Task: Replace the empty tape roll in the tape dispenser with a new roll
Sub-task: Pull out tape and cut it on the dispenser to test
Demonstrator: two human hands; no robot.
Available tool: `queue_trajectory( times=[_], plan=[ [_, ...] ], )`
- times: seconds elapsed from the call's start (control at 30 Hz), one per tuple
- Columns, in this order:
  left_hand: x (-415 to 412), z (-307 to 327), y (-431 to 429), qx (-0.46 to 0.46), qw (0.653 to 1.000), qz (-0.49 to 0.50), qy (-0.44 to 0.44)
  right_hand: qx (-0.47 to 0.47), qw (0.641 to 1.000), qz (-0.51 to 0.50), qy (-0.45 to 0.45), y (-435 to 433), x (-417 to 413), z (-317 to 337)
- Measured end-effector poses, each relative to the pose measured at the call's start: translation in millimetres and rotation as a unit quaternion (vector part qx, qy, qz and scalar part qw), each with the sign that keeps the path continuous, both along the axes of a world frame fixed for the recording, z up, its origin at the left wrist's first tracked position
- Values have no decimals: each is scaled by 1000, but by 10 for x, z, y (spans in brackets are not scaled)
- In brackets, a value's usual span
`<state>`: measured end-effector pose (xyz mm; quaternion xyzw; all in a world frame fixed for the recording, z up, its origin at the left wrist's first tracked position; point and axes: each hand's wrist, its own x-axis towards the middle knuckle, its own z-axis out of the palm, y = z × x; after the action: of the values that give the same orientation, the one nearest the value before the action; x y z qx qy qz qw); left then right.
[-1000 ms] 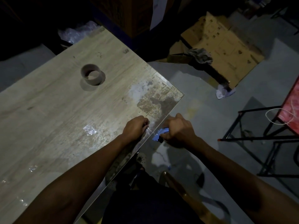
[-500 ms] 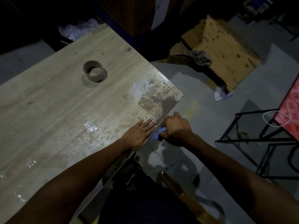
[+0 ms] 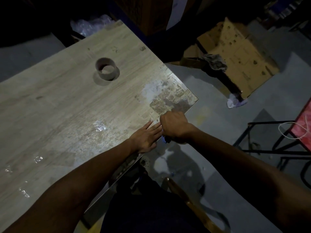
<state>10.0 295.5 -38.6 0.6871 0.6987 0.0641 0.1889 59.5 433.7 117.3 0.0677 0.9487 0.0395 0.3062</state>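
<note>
An empty brown cardboard tape core [image 3: 107,68] stands on the wooden table [image 3: 58,106], far from both hands. My right hand [image 3: 175,126] is closed around the blue tape dispenser [image 3: 165,140] at the table's right edge; only a small blue part shows under the fist. My left hand [image 3: 146,136] lies flat on the tabletop with fingers spread, its fingertips touching the right hand. Whether a roll sits in the dispenser is hidden by the hand.
Bits of clear tape [image 3: 100,127] stick to the tabletop. On the floor to the right lie a flattened cardboard box [image 3: 239,52] and a black metal frame with a red panel [image 3: 303,130]. A wooden chair part [image 3: 185,199] is below my arms.
My left hand has opened from a fist and now lies flat on the table. My right hand has moved the dispenser up onto the table edge, against the left fingers.
</note>
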Motion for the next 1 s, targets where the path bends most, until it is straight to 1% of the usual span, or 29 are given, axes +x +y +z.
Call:
queue_trajectory(
  times=[0.1, 0.33, 0.4, 0.5, 0.57, 0.73, 1.0],
  plan=[
    [5, 14, -21, 40, 999, -13, 10, 9, 999, 30, -41, -51, -165, -16],
    [28, 159, -23, 49, 997, -19, 57, 27, 997, 38, -65, -155, -409, -175],
    [43, 225, -14, 12, 998, -8, 57, 34, 996, 39, -74, -203, -447, -207],
    [61, 338, 29, -90, 993, 20, 68, 36, 995, 40, -79, -259, -489, -235],
    [70, 417, 61, -120, 990, 21, 73, 37, 995, 40, -83, -281, -509, -239],
    [67, 416, 51, -123, 990, 40, 49, 47, 994, 42, -88, -311, -541, -262],
    [26, 332, 56, -123, 992, 39, 5, 53, 992, 43, -107, -333, -571, -266]
  ],
)
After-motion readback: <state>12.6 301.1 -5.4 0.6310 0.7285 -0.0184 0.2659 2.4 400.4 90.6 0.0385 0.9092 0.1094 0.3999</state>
